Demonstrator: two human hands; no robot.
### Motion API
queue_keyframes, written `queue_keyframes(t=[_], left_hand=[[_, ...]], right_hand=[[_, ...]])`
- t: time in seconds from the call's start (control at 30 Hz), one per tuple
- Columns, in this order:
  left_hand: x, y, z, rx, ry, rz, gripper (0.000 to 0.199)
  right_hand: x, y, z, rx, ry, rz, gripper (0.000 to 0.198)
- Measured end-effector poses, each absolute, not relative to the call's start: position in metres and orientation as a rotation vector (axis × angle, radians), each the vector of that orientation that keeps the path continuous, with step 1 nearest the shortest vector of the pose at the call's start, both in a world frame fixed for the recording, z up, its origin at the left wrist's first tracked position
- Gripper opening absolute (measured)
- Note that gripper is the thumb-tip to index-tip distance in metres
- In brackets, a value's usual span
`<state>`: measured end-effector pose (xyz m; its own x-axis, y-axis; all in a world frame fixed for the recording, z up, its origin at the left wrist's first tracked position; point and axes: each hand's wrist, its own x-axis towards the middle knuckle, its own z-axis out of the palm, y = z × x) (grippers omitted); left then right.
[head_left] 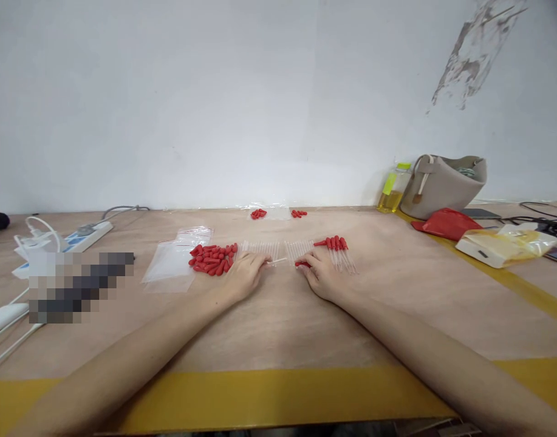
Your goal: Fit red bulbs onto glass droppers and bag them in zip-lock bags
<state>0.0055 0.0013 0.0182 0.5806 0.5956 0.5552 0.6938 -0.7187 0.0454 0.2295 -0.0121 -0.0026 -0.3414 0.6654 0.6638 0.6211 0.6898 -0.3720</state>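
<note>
My left hand [245, 276] is closed in a pinch on a thin clear dropper tube [279, 261], whose free end points right. Opposite it, my right hand [322, 278] pinches a red rubber bulb [300, 264] between thumb and fingers. A gap separates tube and bulb. Left of my left hand lies a pile of red rubber bulbs [212, 260]. Clear tubes [264, 247] lie side by side beyond the left hand, with another row of tubes [296, 250] beyond the right. Several droppers with red bulbs fitted [336, 244] lie just beyond my right hand.
Clear plastic bags [166, 267] lie left of the bulb pile. Two small red clusters [259, 214] rest by the wall. A power strip [89, 235] with cables is at left. A bottle [393, 189], grey bag [446, 188], red pouch [449, 224] and yellow-white package [506, 246] stand right.
</note>
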Motion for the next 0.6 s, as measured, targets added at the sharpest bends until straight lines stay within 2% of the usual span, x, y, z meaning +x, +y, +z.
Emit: queue_keyframes(t=[0.13,0.43,0.6], left_hand=[[0.002,-0.001,0.001,-2.597,-0.955,-0.897,0.02],[0.006,-0.001,0.003,-2.609,-0.969,-0.896,0.021],[0.005,0.0,0.001,-2.616,-0.897,-0.901,0.022]], right_hand=[[0.228,-0.012,-0.001,-1.004,-2.057,0.062,0.012],[0.223,-0.01,-0.006,-0.946,-2.181,-0.038,0.013],[0.221,-0.014,-0.002,-0.87,-2.162,0.077,0.014]])
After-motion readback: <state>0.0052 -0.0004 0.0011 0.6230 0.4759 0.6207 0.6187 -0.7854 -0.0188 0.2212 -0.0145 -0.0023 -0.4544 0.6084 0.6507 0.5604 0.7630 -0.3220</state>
